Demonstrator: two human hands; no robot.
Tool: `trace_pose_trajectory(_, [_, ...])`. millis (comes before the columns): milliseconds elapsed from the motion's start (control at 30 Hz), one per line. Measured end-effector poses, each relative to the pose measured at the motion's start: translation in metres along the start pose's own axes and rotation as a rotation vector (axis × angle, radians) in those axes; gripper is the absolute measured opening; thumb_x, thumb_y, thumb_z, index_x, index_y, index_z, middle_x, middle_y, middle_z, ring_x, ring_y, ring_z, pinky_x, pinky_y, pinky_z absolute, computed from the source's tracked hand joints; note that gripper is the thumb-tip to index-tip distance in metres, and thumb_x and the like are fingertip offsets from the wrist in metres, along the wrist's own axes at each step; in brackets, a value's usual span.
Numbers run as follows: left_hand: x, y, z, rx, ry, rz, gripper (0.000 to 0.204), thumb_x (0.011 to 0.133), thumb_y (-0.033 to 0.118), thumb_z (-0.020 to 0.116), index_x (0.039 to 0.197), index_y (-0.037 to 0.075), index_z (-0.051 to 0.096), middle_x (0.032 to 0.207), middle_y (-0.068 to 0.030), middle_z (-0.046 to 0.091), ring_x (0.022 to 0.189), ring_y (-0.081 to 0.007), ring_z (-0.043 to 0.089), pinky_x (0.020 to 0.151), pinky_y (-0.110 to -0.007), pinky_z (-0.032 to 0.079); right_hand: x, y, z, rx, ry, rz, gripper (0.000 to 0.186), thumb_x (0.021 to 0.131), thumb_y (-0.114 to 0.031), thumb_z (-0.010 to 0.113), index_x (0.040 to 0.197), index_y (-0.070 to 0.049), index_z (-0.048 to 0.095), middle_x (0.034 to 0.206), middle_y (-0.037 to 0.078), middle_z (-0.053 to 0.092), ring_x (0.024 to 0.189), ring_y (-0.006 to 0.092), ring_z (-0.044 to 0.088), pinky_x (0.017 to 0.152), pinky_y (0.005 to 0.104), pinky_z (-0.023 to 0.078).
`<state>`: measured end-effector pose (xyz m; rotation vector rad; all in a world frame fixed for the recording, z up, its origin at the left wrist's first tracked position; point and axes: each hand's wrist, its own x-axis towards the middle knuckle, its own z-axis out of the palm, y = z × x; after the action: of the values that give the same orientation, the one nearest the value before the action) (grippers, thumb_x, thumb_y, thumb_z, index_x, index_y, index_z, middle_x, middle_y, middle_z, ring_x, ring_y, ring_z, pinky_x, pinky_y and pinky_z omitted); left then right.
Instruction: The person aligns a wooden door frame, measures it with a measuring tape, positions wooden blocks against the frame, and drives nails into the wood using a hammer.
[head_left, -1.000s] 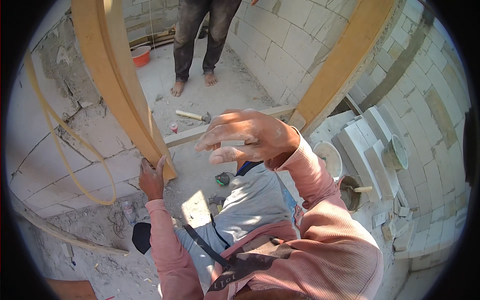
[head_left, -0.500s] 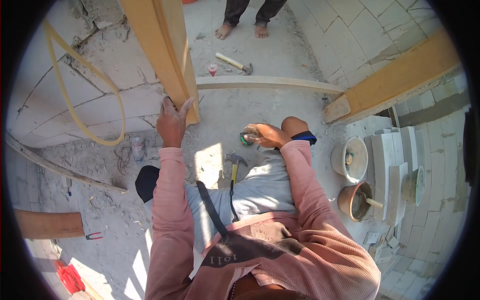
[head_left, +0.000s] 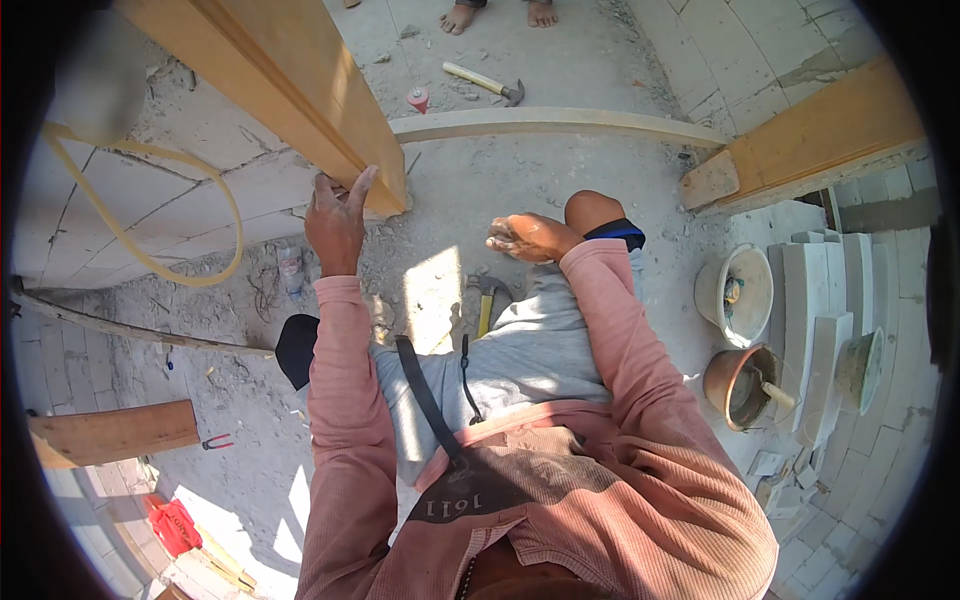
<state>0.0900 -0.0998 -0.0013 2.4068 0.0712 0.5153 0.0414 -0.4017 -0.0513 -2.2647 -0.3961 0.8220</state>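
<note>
My left hand (head_left: 338, 222) is closed on the lower end of a wooden door-frame post (head_left: 345, 110), thumb against its face and fingers at its back edge. Over the floor near my bent knee, my right hand (head_left: 532, 237) has its fingers curled; whatever they may hold is hidden from this side. A claw hammer with a yellow handle (head_left: 486, 308) is by my lap, its head partly in shade. Between the two posts runs a pale threshold strip (head_left: 560, 122). Beyond it lie a second hammer (head_left: 485, 82) and a small red-and-white object (head_left: 418, 98).
Another person's bare feet (head_left: 460, 19) stand beyond the strip. At right are a white bucket (head_left: 707, 290), a brown bucket (head_left: 716, 385) with a tool handle, and stacked pale blocks (head_left: 800, 330). A yellow hose (head_left: 140, 260) loops at left, above a plastic bottle (head_left: 290, 270).
My view has shifted, so the other person shows less. My right hand has turned; the small green thing seen in its fingers is out of sight. My left hand stays on the post.
</note>
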Motion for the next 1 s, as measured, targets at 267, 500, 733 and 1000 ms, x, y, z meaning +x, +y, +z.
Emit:
trace_pose_trajectory(267, [0.002,0.005,0.004,0.026,-0.007,-0.021,0.056,0.087,0.052,0.079,0.106,0.002,0.063,0.095,-0.0151,0.075,0.085,-0.0324,0.074,0.074,-0.042,0.056,-0.002,0.002,0.002,-0.121,0.075,0.068,0.049,0.103,-0.050,0.055,0.099,-0.002,0.064,0.086,0.019,0.067,0.076,0.0299,0.060,0.074,0.0434,0.048])
trace_pose_trajectory(500, [0.006,-0.003,0.013,-0.011,0.016,0.008,0.058,0.086,0.055,0.078,0.105,0.002,0.061,0.094,-0.0161,0.073,0.083,-0.0364,0.072,0.072,-0.046,0.056,-0.004,-0.012,-0.015,-0.038,0.433,0.148,0.049,0.098,-0.050,0.063,0.093,-0.001,0.063,0.076,0.018,0.062,0.068,0.0282,0.056,0.069,0.0413,0.048])
trace_pose_trajectory(733, [0.022,-0.012,0.009,-0.043,0.061,0.079,0.063,0.086,0.060,0.074,0.102,0.002,0.057,0.092,-0.0188,0.069,0.080,-0.0432,0.068,0.067,-0.051,0.054,0.016,-0.007,-0.023,-0.030,0.428,0.123,0.041,0.094,-0.039,0.071,0.085,-0.002,0.056,0.074,0.011,0.057,0.071,0.0210,0.054,0.070,0.0391,0.046])
trace_pose_trajectory(1000, [-0.010,-0.017,0.013,-0.003,0.119,0.111,0.070,0.082,0.065,0.074,0.104,0.002,0.054,0.094,-0.0186,0.065,0.076,-0.0439,0.068,0.060,-0.052,0.054,0.066,0.079,0.068,-0.507,0.086,0.204,0.056,0.083,-0.037,0.074,0.134,-0.021,0.054,0.141,0.017,0.054,0.131,0.0436,0.053,0.103,0.0567,0.046])
